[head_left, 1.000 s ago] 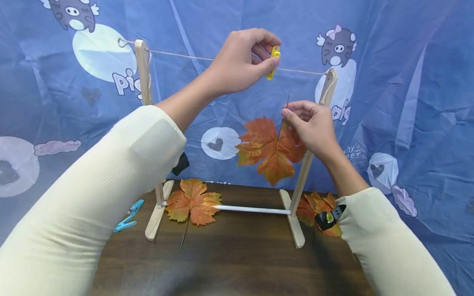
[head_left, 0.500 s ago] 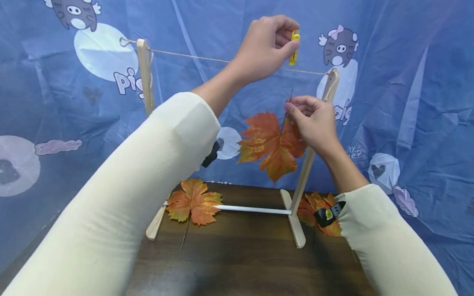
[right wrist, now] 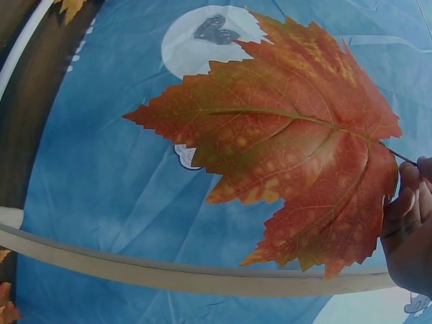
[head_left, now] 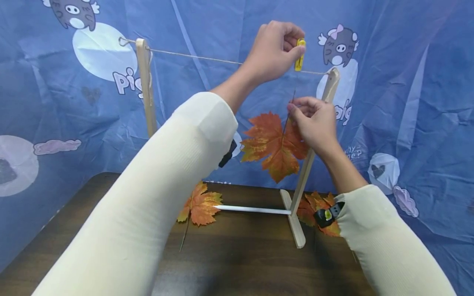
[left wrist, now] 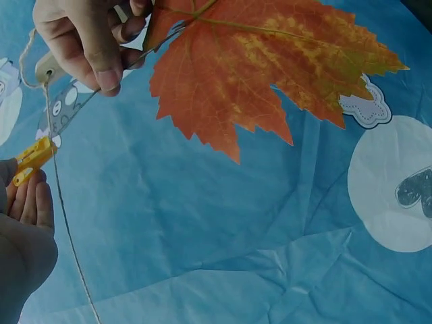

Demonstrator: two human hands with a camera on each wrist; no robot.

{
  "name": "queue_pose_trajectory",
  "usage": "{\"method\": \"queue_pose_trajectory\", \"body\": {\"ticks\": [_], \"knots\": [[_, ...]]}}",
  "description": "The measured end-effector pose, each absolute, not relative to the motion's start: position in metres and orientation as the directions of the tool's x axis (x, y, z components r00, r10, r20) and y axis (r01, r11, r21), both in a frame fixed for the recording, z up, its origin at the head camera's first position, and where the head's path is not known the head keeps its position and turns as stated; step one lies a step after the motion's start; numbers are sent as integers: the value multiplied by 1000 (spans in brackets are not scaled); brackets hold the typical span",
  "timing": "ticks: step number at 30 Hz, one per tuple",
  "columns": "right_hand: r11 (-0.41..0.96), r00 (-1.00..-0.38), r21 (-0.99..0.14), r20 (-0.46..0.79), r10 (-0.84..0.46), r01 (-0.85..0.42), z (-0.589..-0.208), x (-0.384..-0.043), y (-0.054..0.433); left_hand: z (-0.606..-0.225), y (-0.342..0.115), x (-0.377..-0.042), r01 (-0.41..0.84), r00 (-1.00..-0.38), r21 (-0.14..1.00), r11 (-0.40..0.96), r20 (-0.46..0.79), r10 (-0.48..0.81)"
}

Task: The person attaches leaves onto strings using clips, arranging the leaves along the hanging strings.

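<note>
In the head view, the left hand (head_left: 275, 51) is farther right than one second ago, its fingers pinching the yellow clip (head_left: 300, 55). The right hand (head_left: 316, 123) pinches the leaf (head_left: 274, 150) by its stem (head_left: 286, 122), below the string (head_left: 196, 56). The table (head_left: 237, 263) is brown; blue cloth (head_left: 222, 24) with pigs (head_left: 338, 47) hangs behind. In the left wrist view, the clip's tip meets the string. In the right wrist view, the leaf partly covers a post (right wrist: 169, 273).

The clip (head_left: 300, 58) in my left fingers (head_left: 295, 52) is yellow; the leaf (head_left: 273, 144) in my right fingers (head_left: 295, 112) is orange-red, mottled with yellow and green. My sleeves (head_left: 166, 176) are cream. Beyond the far edge of the dark-brown desk (head_left: 237, 259), blue cloth (head_left: 389, 115) carries grey pigs (head_left: 338, 51), white circles (head_left: 101, 68) and dark hearts (head_left: 377, 170).
</note>
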State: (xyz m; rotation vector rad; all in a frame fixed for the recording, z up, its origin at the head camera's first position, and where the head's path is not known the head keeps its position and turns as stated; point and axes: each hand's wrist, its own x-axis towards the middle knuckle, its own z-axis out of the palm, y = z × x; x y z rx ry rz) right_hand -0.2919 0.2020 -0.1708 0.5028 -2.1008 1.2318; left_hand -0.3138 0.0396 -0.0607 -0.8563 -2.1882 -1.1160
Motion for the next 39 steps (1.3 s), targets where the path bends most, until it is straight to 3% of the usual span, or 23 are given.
{"method": "queue_pose_trajectory", "body": {"ticks": [17, 22, 28, 39], "knots": [[509, -728, -637, 685, 30, -578, -172, -294, 203, -64, 42, -317, 707, -677, 470, 529, 666, 314], [521, -723, -629, 690, 31, -577, -173, -294, 204, -64, 41, -318, 696, -690, 521, 493, 677, 258], [514, -733, -640, 680, 33, -571, -173, -294, 203, -65, 40, -318, 724, -659, 538, 432, 724, 203], [534, -730, -625, 683, 22, -569, -171, -295, 202, -66, 40, -317, 731, -665, 525, 436, 692, 281]]}}
